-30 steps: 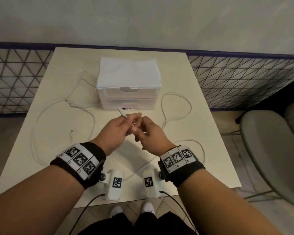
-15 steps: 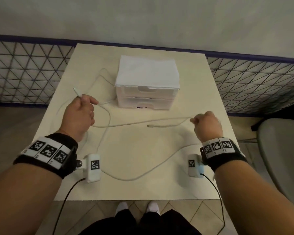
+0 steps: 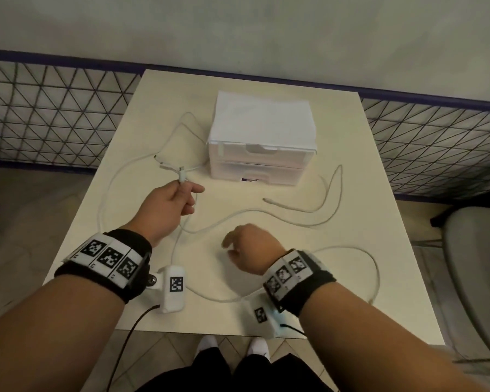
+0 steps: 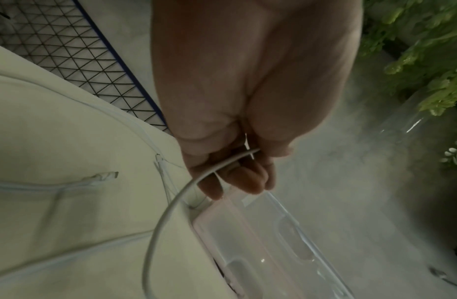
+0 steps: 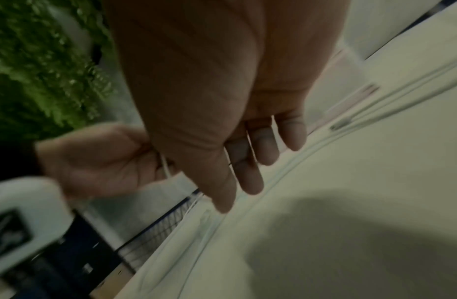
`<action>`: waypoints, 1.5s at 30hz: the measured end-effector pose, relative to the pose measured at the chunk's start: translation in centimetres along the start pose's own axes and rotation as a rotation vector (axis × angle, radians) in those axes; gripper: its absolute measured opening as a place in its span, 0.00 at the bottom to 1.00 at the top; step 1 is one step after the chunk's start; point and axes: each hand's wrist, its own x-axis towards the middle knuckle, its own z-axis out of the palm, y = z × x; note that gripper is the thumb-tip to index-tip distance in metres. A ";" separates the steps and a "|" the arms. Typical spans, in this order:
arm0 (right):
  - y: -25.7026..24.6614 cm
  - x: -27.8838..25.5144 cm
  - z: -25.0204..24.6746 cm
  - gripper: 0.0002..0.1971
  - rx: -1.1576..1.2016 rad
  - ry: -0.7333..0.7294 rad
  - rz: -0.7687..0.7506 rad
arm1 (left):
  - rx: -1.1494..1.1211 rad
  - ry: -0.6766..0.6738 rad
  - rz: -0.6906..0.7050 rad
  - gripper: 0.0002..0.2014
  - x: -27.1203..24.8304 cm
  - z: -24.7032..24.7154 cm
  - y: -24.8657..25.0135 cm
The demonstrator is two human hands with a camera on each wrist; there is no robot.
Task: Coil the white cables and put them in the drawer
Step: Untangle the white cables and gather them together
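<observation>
Right hand (image 3: pixel 249 247) has let go of the cable (image 3: pixel 266 215) it pinched half a second ago; now near the tabletop (image 3: pixel 351 278) middle, fingers loose, holding nothing. Released stretch lies slack in curves instead of taut between the hands. Left hand (image 3: pixel 169 205) moved from the left edge toward the drawer unit (image 3: pixel 262 154), still pinching the cable end, plug pointing up.

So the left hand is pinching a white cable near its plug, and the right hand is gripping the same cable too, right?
Not quite. The left hand does pinch the cable near its plug, but the right hand grips nothing: the right wrist view shows its fingers loose above the table, holding no cable.
</observation>
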 end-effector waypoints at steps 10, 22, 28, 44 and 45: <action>-6.8 4.8 3.0 0.23 -0.180 -0.148 -0.082 | 0.044 0.165 0.015 0.15 0.6 -4.2 0.0; -2.1 3.8 2.7 0.22 -0.155 -0.113 0.054 | 0.008 0.137 -0.010 0.13 1.2 -2.8 -1.9; -5.1 3.7 3.3 0.20 -0.317 -0.109 -0.107 | 0.001 0.113 0.011 0.13 1.6 -2.0 -1.1; 0.8 0.1 -5.4 0.16 0.917 0.454 0.157 | -0.254 -0.114 -0.301 0.17 2.6 3.0 -0.7; 0.5 -0.2 -5.7 0.14 0.943 0.449 0.107 | -0.302 -0.139 -0.326 0.17 2.7 3.3 -0.4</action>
